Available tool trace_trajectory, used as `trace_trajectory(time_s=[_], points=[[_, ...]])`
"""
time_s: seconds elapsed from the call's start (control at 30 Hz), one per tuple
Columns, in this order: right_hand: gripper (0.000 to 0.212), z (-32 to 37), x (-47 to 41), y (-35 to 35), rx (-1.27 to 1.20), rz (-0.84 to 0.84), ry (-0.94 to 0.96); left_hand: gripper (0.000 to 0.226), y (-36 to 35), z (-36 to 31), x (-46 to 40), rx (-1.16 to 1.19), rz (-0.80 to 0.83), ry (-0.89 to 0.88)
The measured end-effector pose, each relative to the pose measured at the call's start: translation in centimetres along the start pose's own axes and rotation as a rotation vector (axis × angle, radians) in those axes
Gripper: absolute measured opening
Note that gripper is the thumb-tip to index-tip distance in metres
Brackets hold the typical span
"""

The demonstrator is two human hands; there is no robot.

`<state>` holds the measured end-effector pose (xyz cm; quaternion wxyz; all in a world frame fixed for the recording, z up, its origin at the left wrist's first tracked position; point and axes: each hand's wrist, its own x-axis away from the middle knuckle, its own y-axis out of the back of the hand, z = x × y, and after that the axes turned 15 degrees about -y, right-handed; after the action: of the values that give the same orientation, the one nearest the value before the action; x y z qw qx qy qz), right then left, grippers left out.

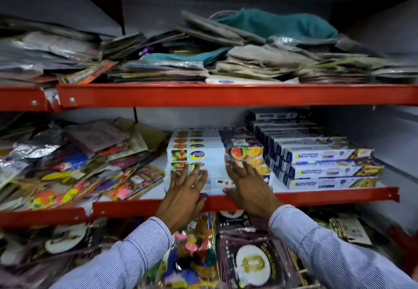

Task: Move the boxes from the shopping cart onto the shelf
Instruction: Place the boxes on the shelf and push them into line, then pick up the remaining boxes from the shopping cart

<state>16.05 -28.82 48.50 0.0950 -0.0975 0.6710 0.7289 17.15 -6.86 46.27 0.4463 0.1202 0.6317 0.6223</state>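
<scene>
A stack of long white boxes [212, 150] with fruit pictures lies on the middle shelf [328, 194], which has a red front edge. My left hand [184, 192] presses flat, fingers spread, against the front face of the lower boxes at the left end. My right hand [247, 186] lies flat with spread fingers against the same stack at its right end. Neither hand grips anything. To the right stands a pile of blue and white wrap boxes [321, 164]. No shopping cart is in view.
Colourful flat packets [74, 164] crowd the shelf's left part. The upper shelf [226, 95] carries heaped grey and teal bags [260, 48]. Below the red edge lie party packets [253, 263]. A grey wall closes the right side.
</scene>
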Motion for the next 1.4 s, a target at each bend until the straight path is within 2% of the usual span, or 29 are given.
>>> trace_trajectory(time_s=[0.13, 0.3, 0.47, 0.6, 0.77, 1.0, 1.1, 1.2, 1.33, 1.4], points=[[0.077, 1.0, 5.6, -1.8, -0.089, -0.04, -0.018, 0.072, -0.2, -2.7, 4.5, 0.053, -0.019, -0.053], [0.075, 1.7, 13.7, -6.7, -0.129, 0.02, -0.076, 0.057, -2.0, -6.6, 12.2, 0.185, 0.017, -0.067], [0.068, 1.8, 21.2, -14.5, -0.134, 0.216, -0.1, 0.049, -7.5, -9.9, 21.3, 0.379, 0.268, 0.034], [0.066, 2.3, 26.2, -21.0, -0.154, 0.436, -0.166, 0.04, -12.8, -13.2, 28.3, 0.464, 0.469, 0.066], [0.061, 2.9, 31.2, -30.0, -0.125, 0.738, -0.148, 0.054, -20.1, -16.4, 34.9, 0.642, 0.754, 0.142], [0.061, 4.5, 33.9, -41.5, -0.027, 1.105, -0.025, 0.034, -27.1, -17.1, 37.6, 0.751, 0.949, 0.026], [0.068, 5.1, 34.7, -45.1, 0.001, 1.196, 0.035, 0.028, -29.2, -17.2, 38.4, 0.727, 0.94, -0.013], [0.071, 5.1, 35.1, -47.1, -0.008, 1.225, 0.06, 0.008, -30.1, -18.1, 38.4, 0.79, 0.963, -0.045], [0.049, 4.7, 34.3, -48.0, -0.078, 1.202, 0.089, 0.01, -31.2, -18.9, 39.3, 0.713, 1.036, -0.191], [0.054, 4.6, 33.9, -48.0, -0.069, 1.207, 0.102, 0.015, -32.0, -19.3, 40.2, 0.61, 1.068, -0.35]])
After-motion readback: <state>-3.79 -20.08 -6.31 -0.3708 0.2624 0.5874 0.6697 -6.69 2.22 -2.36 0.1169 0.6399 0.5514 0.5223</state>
